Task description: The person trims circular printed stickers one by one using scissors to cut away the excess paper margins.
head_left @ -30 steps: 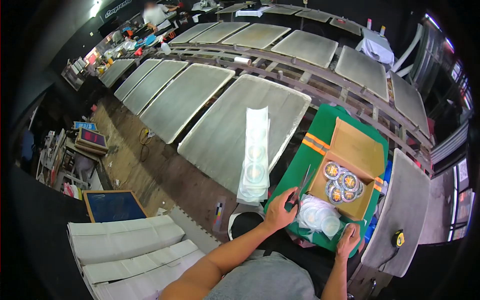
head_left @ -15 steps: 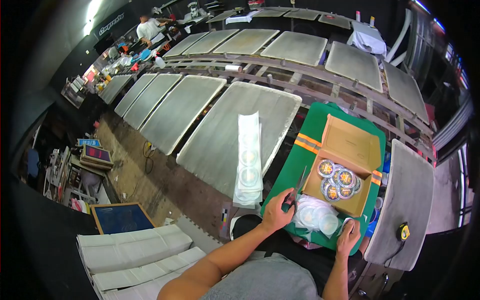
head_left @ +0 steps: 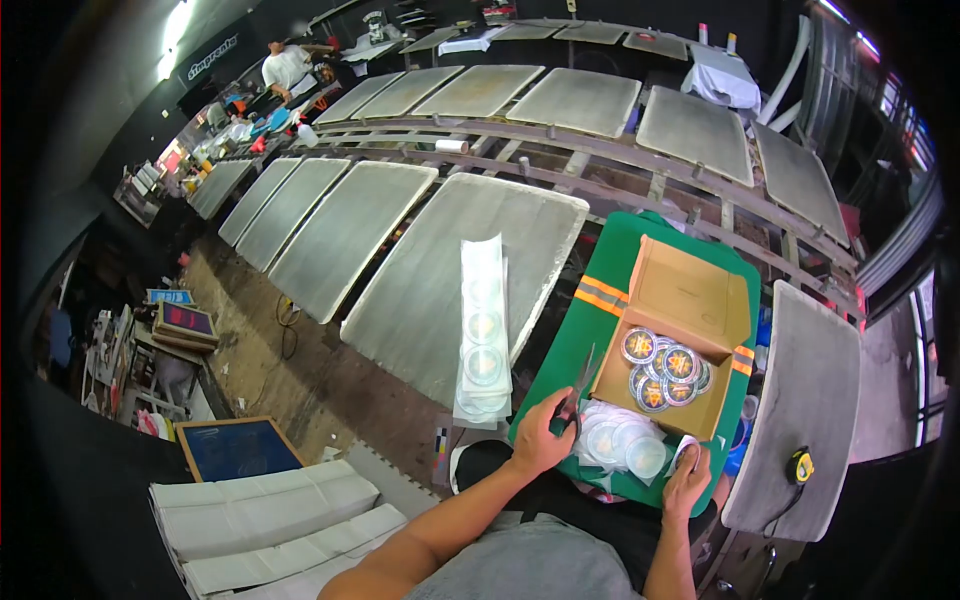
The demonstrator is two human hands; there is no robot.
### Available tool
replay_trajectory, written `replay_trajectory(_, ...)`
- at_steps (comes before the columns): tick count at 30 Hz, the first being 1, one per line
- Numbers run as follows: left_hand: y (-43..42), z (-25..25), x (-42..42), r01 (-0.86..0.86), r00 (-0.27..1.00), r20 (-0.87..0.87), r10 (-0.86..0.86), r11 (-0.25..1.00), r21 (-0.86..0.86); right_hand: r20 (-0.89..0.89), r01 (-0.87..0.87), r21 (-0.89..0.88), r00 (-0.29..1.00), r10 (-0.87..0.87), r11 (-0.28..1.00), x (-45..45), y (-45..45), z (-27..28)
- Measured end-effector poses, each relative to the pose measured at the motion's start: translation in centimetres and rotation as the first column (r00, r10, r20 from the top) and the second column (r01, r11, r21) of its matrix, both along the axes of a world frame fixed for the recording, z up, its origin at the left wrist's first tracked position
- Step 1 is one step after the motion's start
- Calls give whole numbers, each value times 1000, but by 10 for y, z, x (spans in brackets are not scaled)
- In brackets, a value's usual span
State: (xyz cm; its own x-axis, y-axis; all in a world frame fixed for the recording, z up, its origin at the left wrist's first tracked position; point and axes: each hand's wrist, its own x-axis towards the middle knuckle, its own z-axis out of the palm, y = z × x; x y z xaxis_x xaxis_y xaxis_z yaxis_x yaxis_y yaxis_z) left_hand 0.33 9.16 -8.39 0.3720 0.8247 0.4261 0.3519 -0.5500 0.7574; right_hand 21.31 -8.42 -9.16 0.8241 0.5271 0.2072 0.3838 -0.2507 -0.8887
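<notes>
My left hand (head_left: 543, 434) is closed round the handles of dark scissors (head_left: 583, 383), their blades pointing up and away. Between thumb and fingers, my right hand (head_left: 686, 479) pinches a small whitish piece (head_left: 685, 447), too small to make out. Between my hands lies a pile of clear round pieces in film (head_left: 622, 440) on a green cloth surface (head_left: 603, 250) with orange-grey stripes. An open cardboard box (head_left: 691, 295) behind the pile holds several round badges (head_left: 681, 363) with dark and orange faces. Left of the scissors, a stack of long translucent strips (head_left: 484, 330) shows round shapes.
Grey flat panels (head_left: 430, 270) stand in rows on a metal frame. A yellow tape measure (head_left: 799, 467) rests on the right panel (head_left: 800, 390). White boxes (head_left: 270, 510) and a blue framed screen (head_left: 240, 449) are at lower left. A person (head_left: 288, 70) stands far back left.
The head view has shifted, so the scene sits a little differently in it. The whitish piece in my right hand now shows more. My left hand still holds the scissors.
</notes>
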Motion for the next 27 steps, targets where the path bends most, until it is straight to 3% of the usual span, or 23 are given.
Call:
replay_trajectory(7, -1, 0, -1, 21, 1000, 7, -21, 1000, 22, 6, 7, -16, 1000, -7, 1000, -4, 0, 10)
replay_trajectory(9, -1, -4, -2, 40, 998, 53, -35, 994, -102, 46, -1, 8, 999, 0, 1000, 1, 0, 2)
replay_trajectory(22, -3, -1, -1, 24, 997, 72, -18, 995, -94, 42, -50, 30, 998, 48, 998, -6, 1, 12)
replay_trajectory(27, -2, 5, -2, 66, 994, 88, -60, 995, -75, 68, -91, -42, 993, 94, 995, 10, -9, -16)
